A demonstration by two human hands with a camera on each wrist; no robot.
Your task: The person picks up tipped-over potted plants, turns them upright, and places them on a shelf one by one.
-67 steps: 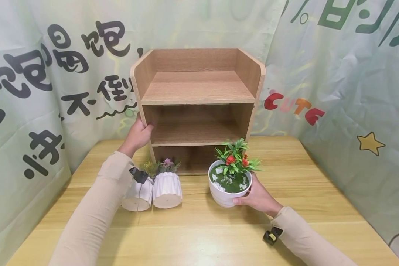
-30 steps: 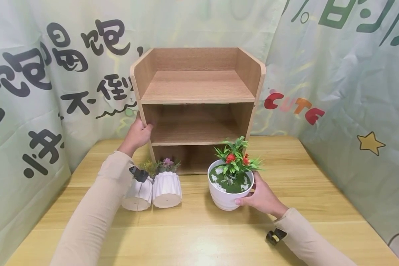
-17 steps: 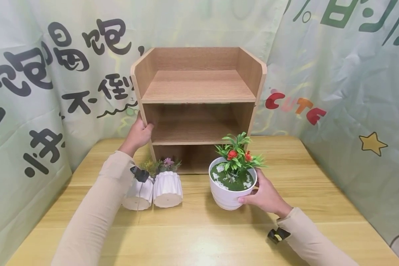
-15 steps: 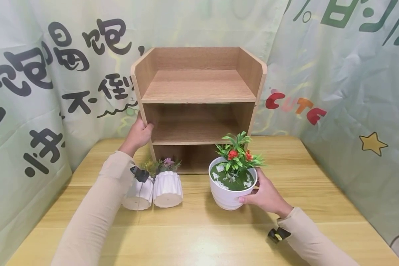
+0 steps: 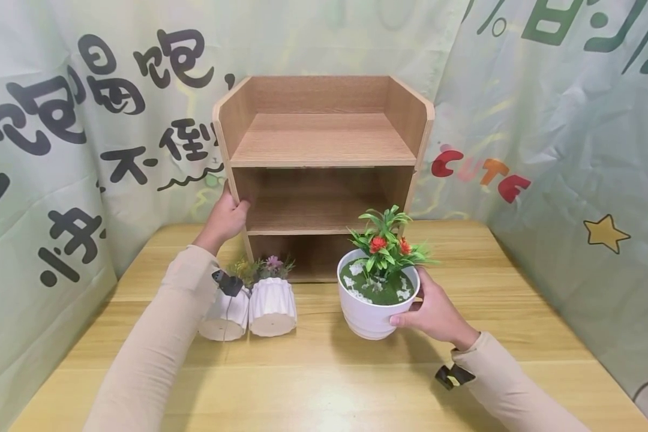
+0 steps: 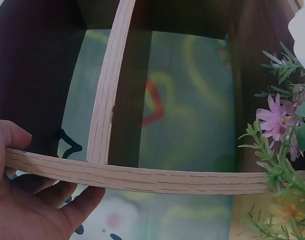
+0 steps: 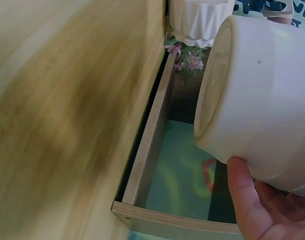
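My left hand (image 5: 222, 221) grips the left side panel of a wooden shelf unit (image 5: 323, 139); in the left wrist view the thumb is on one side of the panel edge (image 6: 157, 181) and the fingers on the other. With my right hand (image 5: 437, 312) I hold a white flowerpot (image 5: 369, 318) by its right side. Green leaves and red artificial flowers (image 5: 378, 244) rise from it. The right wrist view shows the pot's underside (image 7: 215, 85) raised above the tabletop, thumb and fingers against its wall.
Two small white fluted pots (image 5: 272, 307) with pink and yellow flowers lie on their sides before the shelf's lower left, bases towards me. Printed cloth (image 5: 561, 150) hangs behind and beside the wooden table (image 5: 281, 390).
My right hand has lifted the flowerpot and brought it slightly right and closer to me. The left hand has kept its grip on the shelf panel, and the small pots lie unmoved.
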